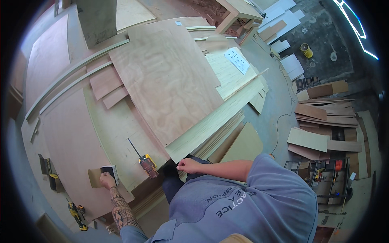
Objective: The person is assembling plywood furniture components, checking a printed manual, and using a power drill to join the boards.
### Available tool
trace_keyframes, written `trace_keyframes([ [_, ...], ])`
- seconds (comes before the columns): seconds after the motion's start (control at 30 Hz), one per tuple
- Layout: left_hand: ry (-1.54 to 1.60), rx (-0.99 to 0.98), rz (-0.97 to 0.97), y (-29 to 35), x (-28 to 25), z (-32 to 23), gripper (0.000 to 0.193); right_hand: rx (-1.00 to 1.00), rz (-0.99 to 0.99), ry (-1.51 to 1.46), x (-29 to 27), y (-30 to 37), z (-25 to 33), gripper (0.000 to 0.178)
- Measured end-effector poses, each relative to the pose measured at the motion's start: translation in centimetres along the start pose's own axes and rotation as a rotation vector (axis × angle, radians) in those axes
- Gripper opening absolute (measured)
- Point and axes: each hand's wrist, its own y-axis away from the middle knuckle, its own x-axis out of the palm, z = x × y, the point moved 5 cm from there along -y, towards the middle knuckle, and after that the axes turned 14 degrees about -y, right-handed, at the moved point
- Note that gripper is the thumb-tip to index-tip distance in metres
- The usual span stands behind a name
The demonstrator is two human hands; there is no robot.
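At the left, my left hand [107, 180] is at a small open box [95, 178] with a brown flap and a dark side, resting on the plywood. Its fingers are curled against the box; what lies inside is hidden. My right hand [185, 166] is held in front of my body by the corner of the stacked boards, fingers drawn together. Anything within them is too small to tell. Between both hands a yellow and black cordless drill [148, 165] with a long thin bit lies on the pale board.
A large plywood sheet [166, 77] covers other boards ahead. A white paper sheet [236, 60] lies beyond it. More power tools [77, 214] sit at the lower left. Offcuts [320, 113], a tool rack [330, 178] and a yellow bucket [306, 50] stand at the right.
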Motion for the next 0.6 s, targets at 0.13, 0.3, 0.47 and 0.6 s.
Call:
trace_keyframes([
  [0.13,0.196,-0.142,-0.096,1.9,-3.1,1.4,0.017,0.069,0.068,-0.016,0.9,0.8,1.8,0.036],
  [0.3,0.74,0.022,-0.019,9.0,-9.5,-7.5,0.015,0.123,0.169,-0.565,3.1,1.0,5.4,0.042],
  [0.47,0.462,0.61,0.138,22.1,-14.4,-19.3,0.012,0.331,0.331,-1.066,6.0,2.3,13.5,0.05],
  [0.6,0.638,0.34,0.264,20.8,-11.0,-15.8,0.029,0.186,0.336,-0.749,6.2,1.1,12.7,0.051],
])
